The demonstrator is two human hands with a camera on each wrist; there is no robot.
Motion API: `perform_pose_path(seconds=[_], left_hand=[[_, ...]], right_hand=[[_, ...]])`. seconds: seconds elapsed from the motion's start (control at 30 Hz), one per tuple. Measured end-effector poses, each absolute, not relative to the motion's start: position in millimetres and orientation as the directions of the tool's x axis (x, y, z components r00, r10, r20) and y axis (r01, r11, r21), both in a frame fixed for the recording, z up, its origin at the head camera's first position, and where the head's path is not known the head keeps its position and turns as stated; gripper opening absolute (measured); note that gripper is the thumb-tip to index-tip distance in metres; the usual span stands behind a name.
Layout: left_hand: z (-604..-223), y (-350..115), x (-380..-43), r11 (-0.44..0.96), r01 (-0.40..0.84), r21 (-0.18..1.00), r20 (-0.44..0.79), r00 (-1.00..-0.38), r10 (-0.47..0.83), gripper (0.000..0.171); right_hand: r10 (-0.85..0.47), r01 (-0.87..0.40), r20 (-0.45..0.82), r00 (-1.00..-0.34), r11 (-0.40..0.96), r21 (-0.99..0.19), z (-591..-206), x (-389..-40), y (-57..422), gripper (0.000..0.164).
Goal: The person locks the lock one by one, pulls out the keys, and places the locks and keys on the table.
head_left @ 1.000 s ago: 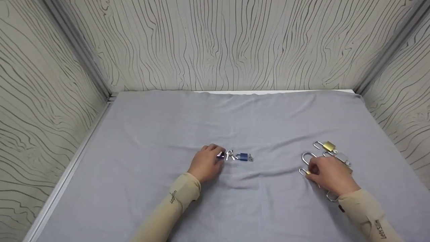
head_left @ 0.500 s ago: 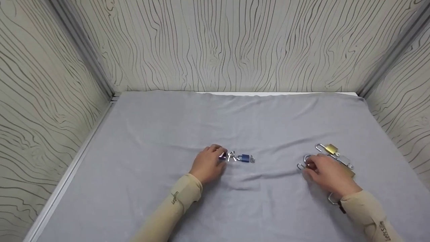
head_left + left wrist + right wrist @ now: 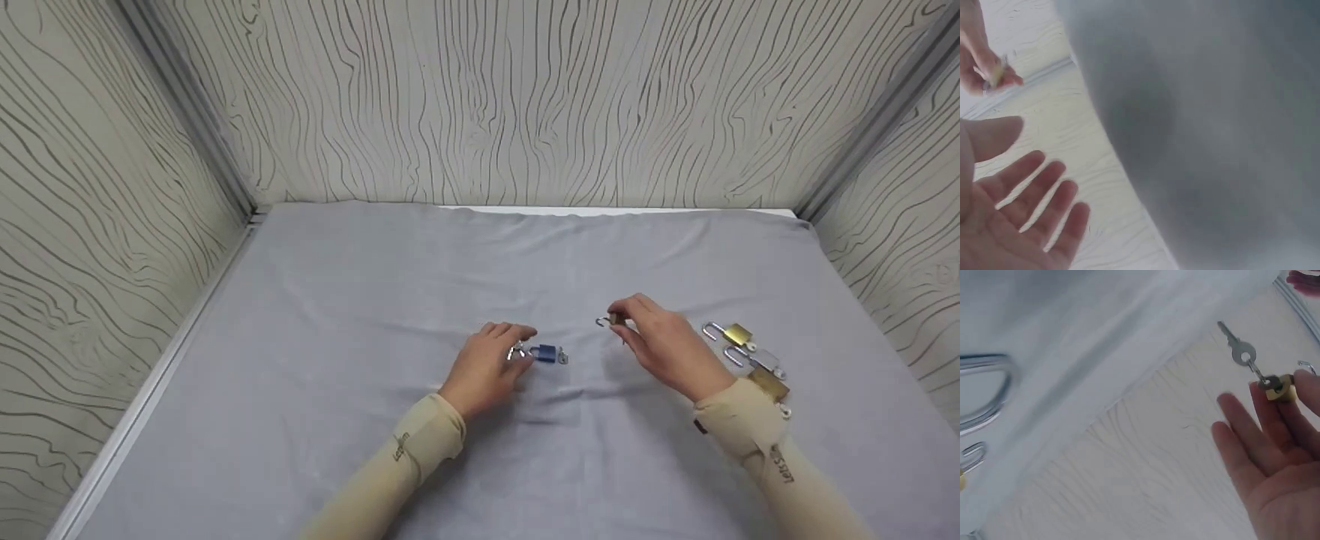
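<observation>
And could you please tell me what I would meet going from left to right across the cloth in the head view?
Left hand, blue padlock, small key, small brass padlock, right hand, group of padlocks.

Wrinkled grey cloth [image 3: 360,285] before me, where a blue padlock [image 3: 547,353] lay near the middle, silvery keys [image 3: 512,352] at its nine o'clock, a gold padlock [image 3: 738,334], silver padlock [image 3: 765,360] and brass padlock [image 3: 769,385] grouped toward three o'clock
</observation>
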State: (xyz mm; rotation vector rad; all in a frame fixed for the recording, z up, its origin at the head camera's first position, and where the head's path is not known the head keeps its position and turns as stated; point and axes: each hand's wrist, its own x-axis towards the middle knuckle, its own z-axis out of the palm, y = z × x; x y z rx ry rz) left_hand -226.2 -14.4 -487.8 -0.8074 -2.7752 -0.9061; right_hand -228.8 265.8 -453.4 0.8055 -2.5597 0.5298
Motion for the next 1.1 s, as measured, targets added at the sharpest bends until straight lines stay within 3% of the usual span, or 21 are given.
perform_pose_path(seconds=[0.2, 0.33, 0.53, 0.63, 0.77, 0.9, 1.1], left_hand=[[-480, -5, -222, 0.591, 0.496, 0.636, 0.264, -0.859, 0.438, 0.023], [-478, 0, -221, 0.557, 0.541, 0.630, 0.339, -0.837, 0.430, 0.019], [-478, 2, -221, 0.536, 0.586, 0.608, 0.411, -0.810, 0.420, 0.018], [-477, 3, -220, 0.499, 0.542, 0.676, 0.368, -0.835, 0.409, 0.019], [-476, 3, -219, 0.376, 0.427, 0.822, 0.278, -0.878, 0.389, 0.024], [-475, 2, -218, 0.280, 0.374, 0.884, 0.249, -0.885, 0.394, 0.026], [-475, 2, -218, 0.192, 0.350, 0.917, 0.241, -0.869, 0.431, 0.027]], right_hand=[[-0.553, -0.716, 0.525, -0.647, 0.678, -0.168, -451, -233, 239, 0.026], [-0.605, -0.769, 0.545, -0.581, 0.627, -0.125, -447, -230, 229, 0.029], [-0.631, -0.799, 0.558, -0.539, 0.592, -0.103, -443, -228, 223, 0.028], [-0.636, -0.814, 0.567, -0.524, 0.570, -0.113, -444, -227, 222, 0.030], [-0.641, -0.829, 0.570, -0.514, 0.541, -0.140, -446, -225, 219, 0.034], [-0.636, -0.845, 0.577, -0.512, 0.495, -0.204, -447, -223, 218, 0.036], [-0.541, -0.785, 0.569, -0.619, 0.423, -0.452, -446, -223, 221, 0.026]])
